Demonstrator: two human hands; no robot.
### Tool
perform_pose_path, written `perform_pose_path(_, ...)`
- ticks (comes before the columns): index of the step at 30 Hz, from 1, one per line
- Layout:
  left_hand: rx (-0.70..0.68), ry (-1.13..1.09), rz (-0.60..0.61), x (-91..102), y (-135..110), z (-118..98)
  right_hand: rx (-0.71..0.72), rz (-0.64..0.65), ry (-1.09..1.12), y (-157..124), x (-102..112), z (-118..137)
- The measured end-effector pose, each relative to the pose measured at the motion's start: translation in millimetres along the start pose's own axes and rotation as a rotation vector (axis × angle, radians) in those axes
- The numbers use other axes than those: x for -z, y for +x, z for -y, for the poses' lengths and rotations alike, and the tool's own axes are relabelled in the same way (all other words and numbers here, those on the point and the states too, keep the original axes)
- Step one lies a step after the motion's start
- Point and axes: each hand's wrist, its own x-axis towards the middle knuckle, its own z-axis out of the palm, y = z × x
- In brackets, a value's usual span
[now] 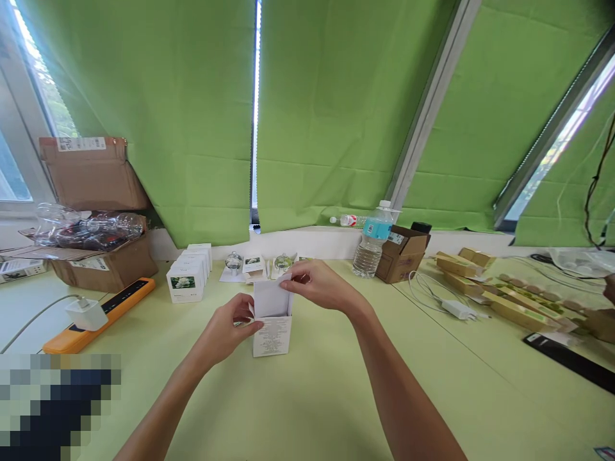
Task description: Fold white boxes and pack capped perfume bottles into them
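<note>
A small white carton [271, 333] with printed text on its front stands upright on the pale green table [307, 397], its top flaps raised. My left hand [229, 328] grips the carton's left side, fingers curled round it. My right hand [314, 284] pinches the raised top flap from the right. Just behind stand a row of several matching white boxes [188, 272] with flower labels, two small glass globes [234, 261] and open box inserts [254, 265].
An orange power strip [103, 312] with a white charger lies at the left, beside brown cardboard boxes [98, 256] holding plastic bags. A water bottle [372, 240], a small brown box [402, 253], a white adapter [459, 310] and tan packages [509, 301] lie right.
</note>
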Motion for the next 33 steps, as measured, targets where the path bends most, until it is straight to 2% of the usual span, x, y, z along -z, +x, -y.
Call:
perform_pose_path(4, 0.012, -0.002, 0.0, 0.6, -0.8, -1.1, 0.016, 0.005, 0.054, 1.6, -2.9, 3.0)
perform_pose_path(11, 0.008, 0.015, -0.028, 0.4, -0.7, -1.4, 0.046, -0.067, 0.131, 2.1, -3.3, 10.0)
perform_pose_path(25, -0.001, 0.053, -0.033, 0.0, -0.3, 2.9, 0.039, -0.068, 0.011, 2.7, -3.2, 9.7)
perform_pose_path(33, -0.003, 0.024, -0.022, -1.1, -1.1, -1.8, 0.04, -0.067, -0.181, 1.4, -9.6, 14.4)
